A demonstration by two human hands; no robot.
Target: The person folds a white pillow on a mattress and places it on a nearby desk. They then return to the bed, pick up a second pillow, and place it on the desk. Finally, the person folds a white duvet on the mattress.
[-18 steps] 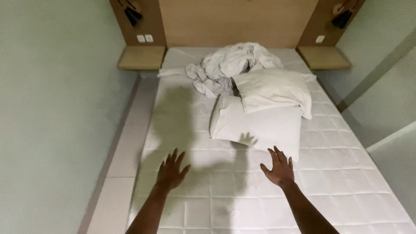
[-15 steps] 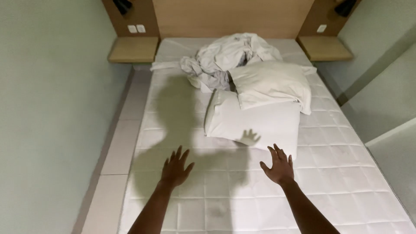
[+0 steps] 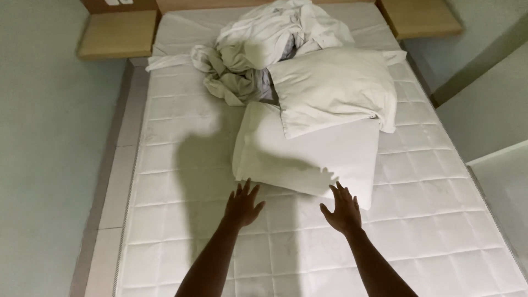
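Both of my arms reach forward over a bare white quilted mattress (image 3: 181,143). My left hand (image 3: 242,204) is open with fingers spread, its fingertips just short of the near edge of a flat white pillow (image 3: 319,157). My right hand (image 3: 342,208) is open too, its fingertips at the same pillow's near edge. A second, plumper white pillow (image 3: 333,88) lies on top of the first, farther away. Behind them sits a crumpled pile of white sheets (image 3: 258,47). Neither hand holds anything.
Wooden bedside shelves stand at the head of the bed, one on the left (image 3: 118,34) and one on the right (image 3: 421,17). A pale wall (image 3: 49,165) runs close along the left. A light platform edge (image 3: 113,187) borders the mattress.
The view has moved closer to the bed. Both hands have advanced from the open mattress up to the near edge of the flat pillow.
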